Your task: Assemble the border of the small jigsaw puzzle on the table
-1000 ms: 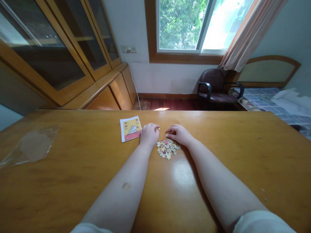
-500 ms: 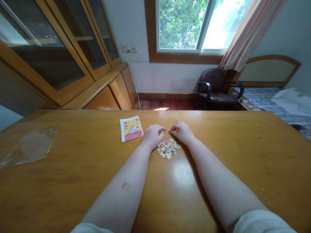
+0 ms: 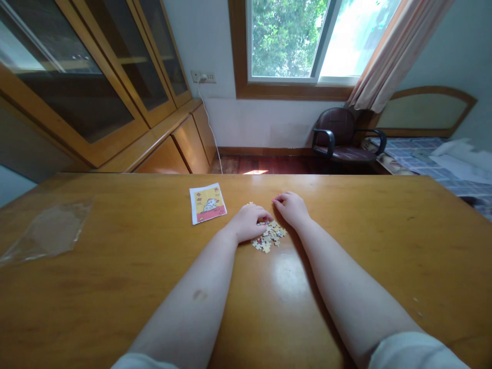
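Note:
A small heap of jigsaw puzzle pieces (image 3: 273, 234) lies on the wooden table, pale yellow with bits of red. Over the heap's left side rests my left hand (image 3: 250, 222), thumb and fingers apart, touching pieces. Just beyond the heap, my right hand (image 3: 292, 208) pinches a small reddish puzzle piece (image 3: 274, 199) at its fingertips. A lone yellowish puzzle piece (image 3: 250, 203) shows behind the left hand, partly hidden by it. To the left lies a square picture card (image 3: 208, 203) with a white cartoon animal on yellow and red.
A clear plastic bag (image 3: 54, 228) lies flat on the left of the table (image 3: 154, 287). Tiny scraps (image 3: 419, 314) sit at the right. Beyond the far edge stand a glass-fronted cabinet (image 3: 154, 120), an armchair (image 3: 338, 133) and a bed (image 3: 418, 154).
My left hand has moved nearer and right, onto the heap, its fingers spreading there. The right hand has shifted slightly right and away, still pinching. A lone piece now shows behind the left hand.

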`<move>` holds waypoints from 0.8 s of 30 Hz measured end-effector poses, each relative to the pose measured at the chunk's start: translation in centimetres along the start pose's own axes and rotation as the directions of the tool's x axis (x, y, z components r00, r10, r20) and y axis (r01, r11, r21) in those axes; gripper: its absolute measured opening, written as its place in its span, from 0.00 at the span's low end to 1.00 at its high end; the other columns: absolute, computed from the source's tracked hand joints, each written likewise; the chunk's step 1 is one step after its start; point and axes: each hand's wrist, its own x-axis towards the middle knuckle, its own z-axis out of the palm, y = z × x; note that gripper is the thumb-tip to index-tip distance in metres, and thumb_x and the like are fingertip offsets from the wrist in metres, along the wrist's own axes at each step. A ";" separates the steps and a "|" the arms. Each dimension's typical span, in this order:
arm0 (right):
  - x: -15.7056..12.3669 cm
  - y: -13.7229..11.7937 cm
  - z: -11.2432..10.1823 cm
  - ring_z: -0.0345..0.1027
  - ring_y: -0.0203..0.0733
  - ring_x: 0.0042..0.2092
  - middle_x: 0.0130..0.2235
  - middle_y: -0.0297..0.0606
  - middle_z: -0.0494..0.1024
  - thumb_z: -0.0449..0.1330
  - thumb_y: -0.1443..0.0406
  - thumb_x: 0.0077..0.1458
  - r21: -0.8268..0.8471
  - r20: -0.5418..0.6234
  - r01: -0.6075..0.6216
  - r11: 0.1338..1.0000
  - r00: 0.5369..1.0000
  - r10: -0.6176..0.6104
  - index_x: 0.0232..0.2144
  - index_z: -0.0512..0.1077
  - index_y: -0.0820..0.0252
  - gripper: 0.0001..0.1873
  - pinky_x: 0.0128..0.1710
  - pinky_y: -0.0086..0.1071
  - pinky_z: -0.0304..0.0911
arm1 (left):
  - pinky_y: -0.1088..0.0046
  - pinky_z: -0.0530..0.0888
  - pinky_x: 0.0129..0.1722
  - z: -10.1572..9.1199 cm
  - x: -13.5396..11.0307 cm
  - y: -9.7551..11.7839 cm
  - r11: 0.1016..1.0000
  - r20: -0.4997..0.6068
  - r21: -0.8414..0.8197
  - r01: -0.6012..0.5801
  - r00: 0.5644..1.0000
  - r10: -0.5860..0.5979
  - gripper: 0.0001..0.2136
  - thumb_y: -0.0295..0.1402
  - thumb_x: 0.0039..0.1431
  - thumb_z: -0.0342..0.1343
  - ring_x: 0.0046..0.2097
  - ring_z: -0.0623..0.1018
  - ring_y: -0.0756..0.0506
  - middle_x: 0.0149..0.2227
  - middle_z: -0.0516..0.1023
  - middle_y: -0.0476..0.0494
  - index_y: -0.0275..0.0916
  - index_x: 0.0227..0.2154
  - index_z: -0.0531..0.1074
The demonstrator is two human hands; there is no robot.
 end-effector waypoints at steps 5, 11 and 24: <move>-0.1 -0.3 -0.1 0.70 0.42 0.39 0.34 0.40 0.77 0.58 0.64 0.55 0.042 0.003 0.010 0.999 1.000 -0.011 0.28 0.77 0.58 0.09 0.42 0.34 0.62 | 0.68 0.70 0.44 0.1 0.0 0.0 1.000 -0.009 -0.005 -0.018 1.000 0.018 0.14 0.27 0.46 0.54 0.38 0.75 0.45 0.34 0.80 0.48 0.42 0.36 0.78; 0.0 -0.4 -0.3 0.69 0.42 0.39 0.34 0.40 0.77 0.58 0.63 0.56 0.066 0.009 0.009 0.998 1.000 -0.010 0.28 0.77 0.58 0.09 0.42 0.34 0.62 | 0.72 0.71 0.37 0.5 0.0 -0.3 0.990 -0.024 -0.138 0.016 1.000 -0.019 0.14 0.24 0.44 0.50 0.32 0.74 0.48 0.29 0.76 0.51 0.41 0.33 0.76; -0.2 -0.8 -0.5 0.66 0.39 0.34 0.29 0.37 0.74 0.59 0.64 0.55 0.196 0.028 0.124 0.973 0.991 -0.132 0.26 0.76 0.60 0.09 0.37 0.31 0.60 | 0.74 0.72 0.35 1.9 0.7 -1.3 0.816 -0.174 -0.574 0.074 0.962 -0.209 0.12 0.23 0.48 0.52 0.32 0.74 0.51 0.30 0.72 0.50 0.37 0.37 0.70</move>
